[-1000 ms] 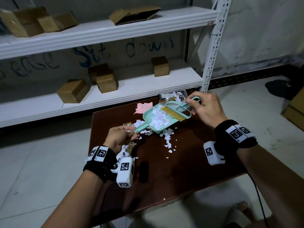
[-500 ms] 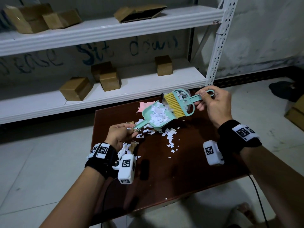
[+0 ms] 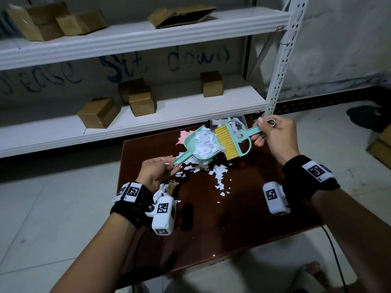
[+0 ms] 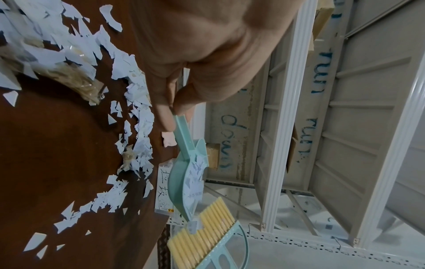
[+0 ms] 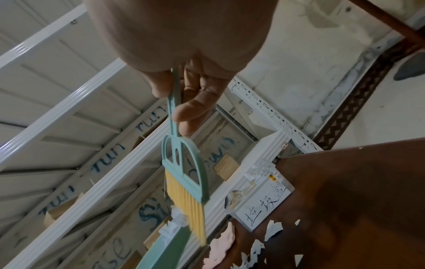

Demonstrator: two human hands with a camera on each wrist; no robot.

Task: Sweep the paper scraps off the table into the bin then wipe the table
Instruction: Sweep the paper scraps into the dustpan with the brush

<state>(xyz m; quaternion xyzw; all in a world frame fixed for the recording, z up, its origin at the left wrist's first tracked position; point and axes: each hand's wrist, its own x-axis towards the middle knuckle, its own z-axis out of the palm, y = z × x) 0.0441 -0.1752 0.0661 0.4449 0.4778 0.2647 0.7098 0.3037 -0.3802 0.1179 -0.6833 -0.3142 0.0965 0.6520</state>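
My left hand (image 3: 157, 170) pinches the handle of a mint-green dustpan (image 3: 200, 145) (image 4: 186, 185), raised above the dark brown table (image 3: 232, 229) and heaped with white paper scraps. My right hand (image 3: 273, 136) grips the handle of a mint brush with yellow bristles (image 3: 229, 142) (image 5: 184, 180); the bristles sit at the pan's right edge. A clear plastic bin (image 3: 229, 122) (image 5: 262, 202) stands at the table's far edge behind the brush, with scraps in it. More scraps (image 3: 218, 176) (image 4: 135, 138) lie scattered on the table below the pan.
A pink cloth (image 3: 183, 137) (image 5: 220, 249) lies at the far edge, left of the bin. White metal shelving (image 3: 148, 119) with cardboard boxes runs just behind the table. Crumpled brownish wrapping (image 4: 76, 78) lies near my left wrist. Pale floor tiles surround the table.
Both hands have lifted the loaded dustpan and the brush off the table and carried them back toward the bin. The brush has swung up from inside the pan to its right edge.
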